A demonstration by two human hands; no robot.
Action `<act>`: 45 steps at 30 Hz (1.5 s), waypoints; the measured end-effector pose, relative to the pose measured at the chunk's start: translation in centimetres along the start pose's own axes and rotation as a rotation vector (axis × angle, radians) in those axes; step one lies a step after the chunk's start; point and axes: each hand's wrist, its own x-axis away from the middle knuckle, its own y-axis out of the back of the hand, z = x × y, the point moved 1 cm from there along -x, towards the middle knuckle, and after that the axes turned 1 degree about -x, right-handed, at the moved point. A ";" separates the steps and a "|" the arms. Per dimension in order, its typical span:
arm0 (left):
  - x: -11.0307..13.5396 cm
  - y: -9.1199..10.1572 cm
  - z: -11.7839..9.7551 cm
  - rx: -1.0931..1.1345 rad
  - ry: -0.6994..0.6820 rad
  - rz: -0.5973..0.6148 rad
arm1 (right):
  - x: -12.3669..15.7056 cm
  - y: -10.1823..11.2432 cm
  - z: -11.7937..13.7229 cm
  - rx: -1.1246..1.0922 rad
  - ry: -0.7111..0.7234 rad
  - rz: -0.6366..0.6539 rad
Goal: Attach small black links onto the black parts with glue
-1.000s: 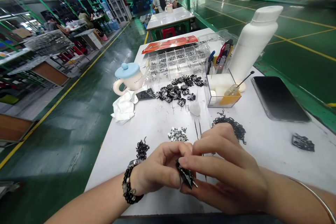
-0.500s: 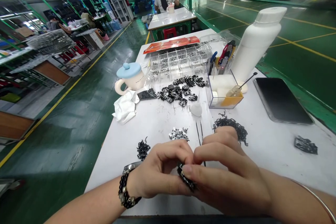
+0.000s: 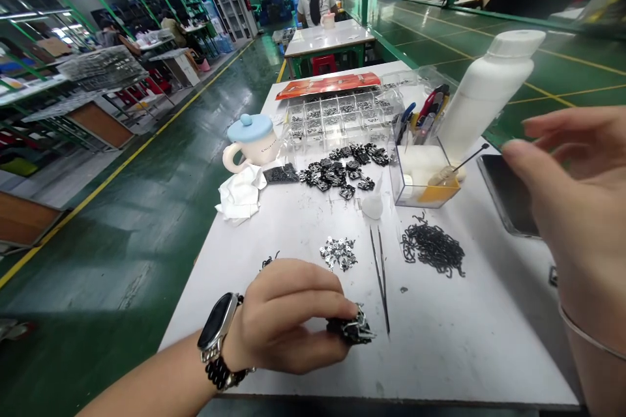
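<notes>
My left hand [image 3: 293, 316] pinches a small black part with silvery metal pieces [image 3: 359, 327] between thumb and fingers, low over the front of the white table. My right hand [image 3: 587, 202] is raised at the right edge, in front of the dark phone [image 3: 508, 195]; its thumb and fingers are apart, and I see nothing between them. Tweezers [image 3: 380, 280] lie just right of the held part. A pile of black hook-like pieces [image 3: 433, 247] and a heap of small silvery pieces [image 3: 338, 253] lie beyond. Another black part [image 3: 553, 275] is mostly hidden by my right wrist.
Several black assemblies [image 3: 327, 172] lie farther back before a clear compartment tray [image 3: 342, 120]. A lidded mug [image 3: 257, 143] and crumpled tissue [image 3: 240, 195] stand left. A clear box [image 3: 423, 189] and a tall white bottle [image 3: 489, 91] stand right. People sit at other tables.
My right hand has let go of the black part and moved right and up, in front of the phone. My left hand keeps the part and has turned, bringing its watch face into view.
</notes>
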 end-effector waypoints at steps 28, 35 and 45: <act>-0.6 2.1 -1.1 -0.268 -0.374 0.256 | 4.5 -0.2 6.8 -0.690 0.438 0.693; -0.5 2.2 -1.0 -0.329 -0.401 0.254 | 6.5 -1.1 9.6 -0.814 0.428 0.817; 1.3 -0.9 0.4 0.100 0.144 -0.051 | 6.4 -0.6 9.8 -0.611 0.456 0.433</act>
